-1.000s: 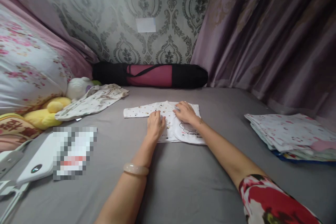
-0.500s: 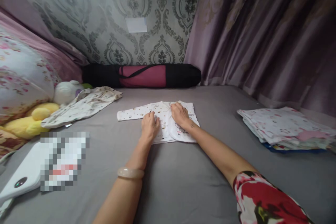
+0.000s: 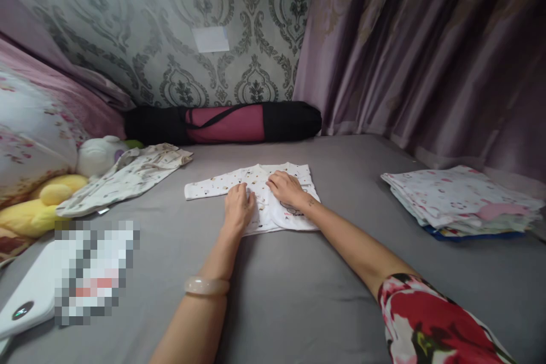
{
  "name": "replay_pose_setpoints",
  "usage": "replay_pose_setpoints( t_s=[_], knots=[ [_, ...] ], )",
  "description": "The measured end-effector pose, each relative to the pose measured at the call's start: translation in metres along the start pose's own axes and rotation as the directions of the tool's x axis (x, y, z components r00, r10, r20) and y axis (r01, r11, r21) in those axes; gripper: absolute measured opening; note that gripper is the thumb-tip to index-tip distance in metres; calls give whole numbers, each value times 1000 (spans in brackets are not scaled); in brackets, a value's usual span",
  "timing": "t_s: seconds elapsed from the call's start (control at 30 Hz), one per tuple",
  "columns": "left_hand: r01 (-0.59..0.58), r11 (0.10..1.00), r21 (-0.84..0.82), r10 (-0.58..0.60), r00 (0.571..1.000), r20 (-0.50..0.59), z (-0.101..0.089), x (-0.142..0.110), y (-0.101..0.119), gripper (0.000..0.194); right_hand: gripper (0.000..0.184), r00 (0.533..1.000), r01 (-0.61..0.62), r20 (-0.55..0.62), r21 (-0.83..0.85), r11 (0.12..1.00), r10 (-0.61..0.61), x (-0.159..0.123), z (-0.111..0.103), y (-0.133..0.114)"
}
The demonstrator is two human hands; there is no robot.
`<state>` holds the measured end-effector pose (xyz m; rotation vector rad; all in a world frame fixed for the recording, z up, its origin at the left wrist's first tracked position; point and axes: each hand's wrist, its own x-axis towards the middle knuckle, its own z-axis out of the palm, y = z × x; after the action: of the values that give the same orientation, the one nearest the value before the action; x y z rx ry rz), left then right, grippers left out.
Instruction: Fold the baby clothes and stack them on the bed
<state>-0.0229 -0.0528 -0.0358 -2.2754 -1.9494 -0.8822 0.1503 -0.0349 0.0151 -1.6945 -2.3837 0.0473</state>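
A small white baby shirt [image 3: 215, 185] with a fine print lies on the grey bedsheet, one sleeve stretched out to the left. Its right side is folded inward, showing a plain white panel with dark and red lettering. My left hand [image 3: 239, 205] rests on the shirt near the base of that sleeve, thumb apart from the fingers. On the folded panel lies my right hand [image 3: 288, 189], palm down, with its fingers reaching across the shirt's upper middle. Cloth under both palms is hidden.
To the right sits a stack of folded baby clothes [image 3: 460, 196]. Printed cloth [image 3: 128, 176] lies at left beside a yellow plush toy [image 3: 42, 205] and a white plush toy [image 3: 96, 156]. A white device [image 3: 32, 290] is nearer. Behind runs a black-and-maroon long bag [image 3: 226, 123] along the wall.
My right hand has moved slightly down from the collar and lies flatter on the folded panel. The left hand stays at nearly the same place on the shirt. The view has shifted slightly.
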Motion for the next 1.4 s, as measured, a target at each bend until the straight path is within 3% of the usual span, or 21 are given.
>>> replay_pose_setpoints(
  t_s=[0.1,0.23,0.37,0.53,0.73,0.9,1.07,1.23,1.4],
  knots=[
    [14,1000,-3,-14,1000,23,-2,0,0,28,44,999,-35,-30,73,997,38,5,-5,13],
    [33,999,-9,-33,999,37,-4,0,2,28,53,952,-281,-111,51,958,285,12,-5,39],
    [46,999,-15,-45,998,38,-4,1,3,28,73,919,-395,-1,7,919,395,16,12,58],
    [52,999,-15,-51,998,44,-3,1,4,29,78,913,-402,63,-40,915,404,17,31,65],
    [67,997,-28,-65,996,55,-5,1,5,27,77,909,-404,111,7,915,401,19,23,67],
    [71,997,-30,-70,996,52,-7,1,6,27,73,945,-312,117,34,949,307,22,12,40],
    [67,997,-32,-65,996,55,-6,0,5,28,68,966,-219,155,51,974,208,28,23,9],
    [65,995,-69,-63,998,22,-3,1,2,27,65,966,-218,149,15,976,213,31,36,8],
    [103,987,-121,-106,994,-16,-4,5,-2,27,64,960,-226,171,9,974,221,32,31,6]
  ],
)
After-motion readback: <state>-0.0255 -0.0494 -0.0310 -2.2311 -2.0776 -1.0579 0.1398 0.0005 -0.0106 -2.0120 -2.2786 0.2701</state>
